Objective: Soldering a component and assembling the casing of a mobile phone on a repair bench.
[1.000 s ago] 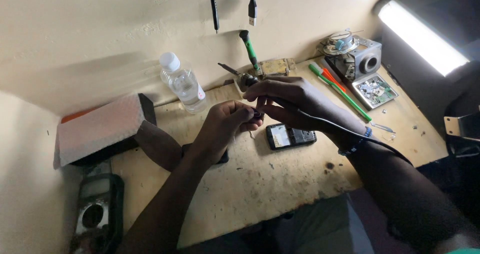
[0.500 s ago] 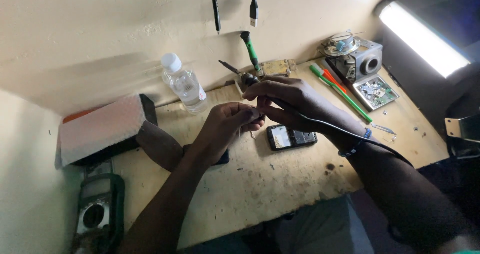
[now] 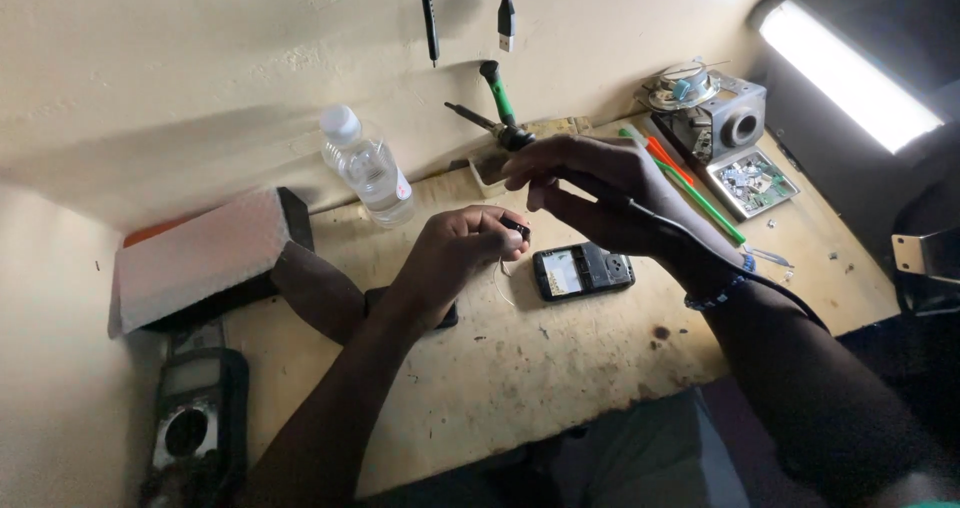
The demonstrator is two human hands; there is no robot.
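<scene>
I see my left hand (image 3: 455,253) with its fingers pinched on a small black part (image 3: 516,230), held above the surface with a thin wire (image 3: 500,278) trailing down at 6 o'clock from it. My right hand (image 3: 600,193), at 2 o'clock from the left, grips a black corded tool (image 3: 640,208), fingers curled around it and the wrist bent inward. The opened phone (image 3: 583,270) lies face-up just below both hands, so I judge the work mid-way, with the phone not yet closed.
</scene>
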